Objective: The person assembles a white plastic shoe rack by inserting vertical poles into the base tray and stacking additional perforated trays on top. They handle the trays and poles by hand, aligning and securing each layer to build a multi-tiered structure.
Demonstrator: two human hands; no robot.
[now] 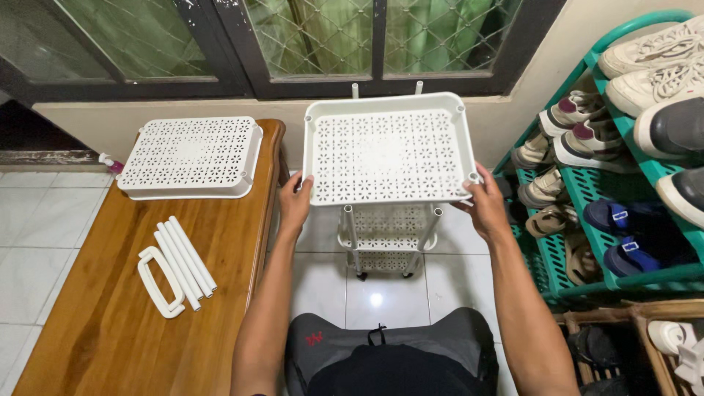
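Note:
A white perforated plastic tray [389, 103] sits on top of a white shelf rack [387, 238] that stands on the tiled floor. My left hand [295, 202] grips the tray's near left corner. My right hand [485, 204] grips its near right corner, by a corner socket. Two white tubes [355, 90] stick up behind the tray's far edge. Lower perforated shelves and upright tubes show beneath the tray.
A wooden table [117, 323] on the left carries another white perforated tray [192, 155] turned upside down, several loose white tubes [187, 260] and a white handle [160, 282]. A green shoe rack [579, 183] full of shoes stands at right. A barred window lies ahead.

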